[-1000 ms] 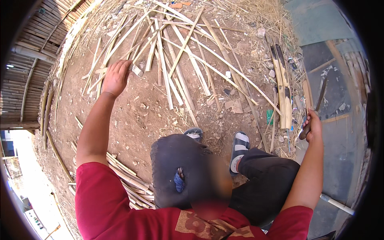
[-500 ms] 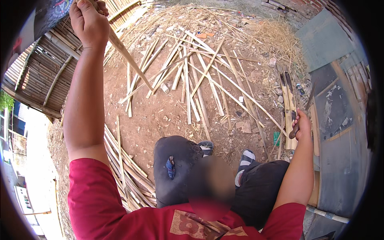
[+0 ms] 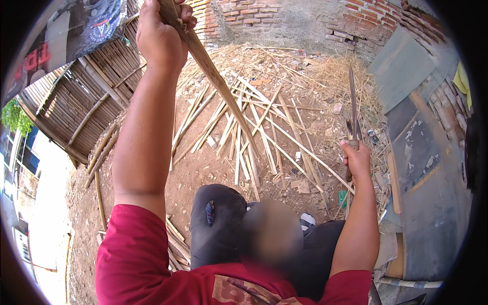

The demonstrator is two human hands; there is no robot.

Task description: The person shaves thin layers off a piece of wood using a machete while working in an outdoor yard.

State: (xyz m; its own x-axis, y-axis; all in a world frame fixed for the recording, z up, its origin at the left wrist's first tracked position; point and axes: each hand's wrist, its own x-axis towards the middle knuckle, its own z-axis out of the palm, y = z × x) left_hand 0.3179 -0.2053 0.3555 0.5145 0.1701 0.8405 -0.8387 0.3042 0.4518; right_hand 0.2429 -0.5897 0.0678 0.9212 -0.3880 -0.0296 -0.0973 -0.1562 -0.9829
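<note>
My left hand (image 3: 161, 40) is raised high at the upper left, closed round a long bamboo strip (image 3: 223, 89). From the fist the strip slants down to the right, and its thin lower end appears over the middle of the ground. On the right, my right hand (image 3: 357, 160) grips the handle of a machete (image 3: 352, 96). Its dark, narrow blade points up and away from me, apart from the strip. Beyond the hands, many pale split bamboo strips (image 3: 262, 122) lie crisscrossed on the dirt.
Dark-trousered knees (image 3: 216, 223) are bent below. More strips (image 3: 178, 246) lie beside the left knee. A bamboo-slat wall (image 3: 76, 104) stands left, a brick wall (image 3: 249, 20) behind. Dry straw (image 3: 351, 66) lies at the far right, near grey sheets (image 3: 422, 152).
My left hand has moved right with the bamboo strip, whose lower end has swung right. The machete now points more upright. The view has tilted up, showing more brick wall.
</note>
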